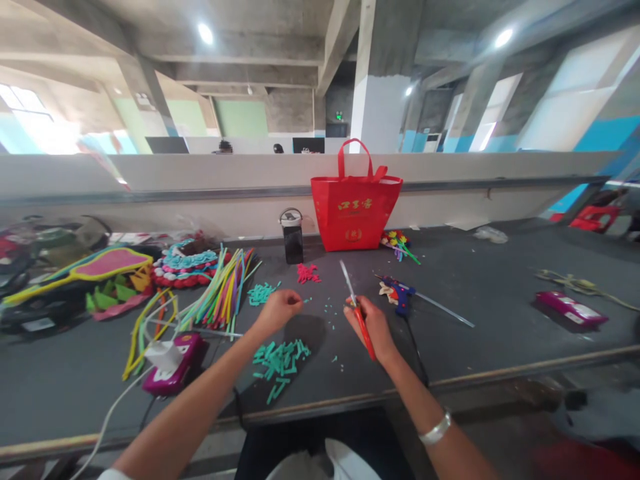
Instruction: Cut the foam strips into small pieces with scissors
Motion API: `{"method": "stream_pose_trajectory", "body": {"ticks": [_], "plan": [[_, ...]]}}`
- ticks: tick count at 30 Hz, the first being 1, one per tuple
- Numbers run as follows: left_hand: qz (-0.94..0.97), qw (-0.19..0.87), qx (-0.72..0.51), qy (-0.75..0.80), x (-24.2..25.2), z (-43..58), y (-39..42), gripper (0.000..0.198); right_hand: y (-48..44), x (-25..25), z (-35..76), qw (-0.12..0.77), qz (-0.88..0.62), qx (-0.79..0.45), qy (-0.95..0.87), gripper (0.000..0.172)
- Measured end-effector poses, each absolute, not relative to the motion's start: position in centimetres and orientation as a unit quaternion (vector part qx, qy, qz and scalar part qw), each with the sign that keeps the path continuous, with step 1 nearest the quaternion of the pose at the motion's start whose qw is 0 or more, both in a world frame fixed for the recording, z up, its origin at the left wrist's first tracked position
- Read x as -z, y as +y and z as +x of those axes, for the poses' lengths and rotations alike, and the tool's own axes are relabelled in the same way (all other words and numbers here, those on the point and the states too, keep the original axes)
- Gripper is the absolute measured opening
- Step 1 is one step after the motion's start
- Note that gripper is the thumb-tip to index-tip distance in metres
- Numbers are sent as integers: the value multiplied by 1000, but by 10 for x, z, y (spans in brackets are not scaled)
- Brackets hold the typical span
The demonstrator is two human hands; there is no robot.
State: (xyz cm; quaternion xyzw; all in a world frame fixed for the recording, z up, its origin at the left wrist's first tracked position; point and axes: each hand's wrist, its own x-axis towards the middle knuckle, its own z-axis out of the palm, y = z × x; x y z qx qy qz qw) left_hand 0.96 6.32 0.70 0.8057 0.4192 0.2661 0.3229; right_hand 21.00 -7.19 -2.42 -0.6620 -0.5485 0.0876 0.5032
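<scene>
My right hand (373,327) is closed around red-handled scissors (356,307), whose blades point up and away over the dark table (475,287). My left hand (277,310) is pinched shut on a small teal piece I can barely make out. Below my hands lies a pile of short teal cut pieces (280,360). Tiny teal scraps (330,308) dot the table between the hands. A second teal pile (261,292) and a small red pile (307,272) lie farther back.
A red tote bag (355,210) stands at the back by a small black container (293,240). Colourful pipe cleaners (220,293) and craft pieces (107,273) fill the left. A blue glue gun (403,297) lies right of my hand; purple objects (175,360) (570,308) lie at both sides.
</scene>
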Motion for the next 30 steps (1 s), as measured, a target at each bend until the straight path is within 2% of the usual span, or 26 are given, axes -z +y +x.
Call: {"method": "stream_pose_trajectory", "body": {"ticks": [3,5,9,12,15,17,19,20,24,30], "plan": [[812,188,-241,497,-10,-19,95,12,-88,32,216,343,-740,-11,-579,25],[804,131,-224,535,-8,-31,111,12,-97,40,216,276,-739,29,-614,31],[798,85,-199,563,1,-44,127,11,-107,55,215,230,-715,79,-656,41],[795,85,-240,551,7,-46,127,21,-108,61,217,250,-714,77,-650,42],[786,163,-358,476,16,-33,122,22,-109,63,220,325,-707,43,-627,44],[747,297,-419,421,23,-16,118,20,-110,63,221,373,-697,24,-612,47],[656,469,-438,397,30,4,115,25,-112,62,222,405,-686,10,-605,49],[637,505,-432,390,33,14,114,30,-113,61,221,419,-679,3,-603,49],[609,574,-408,365,39,45,114,43,-117,58,221,469,-664,-6,-582,45],[622,626,-351,312,42,99,101,41,-118,59,222,522,-671,15,-527,40]]}}
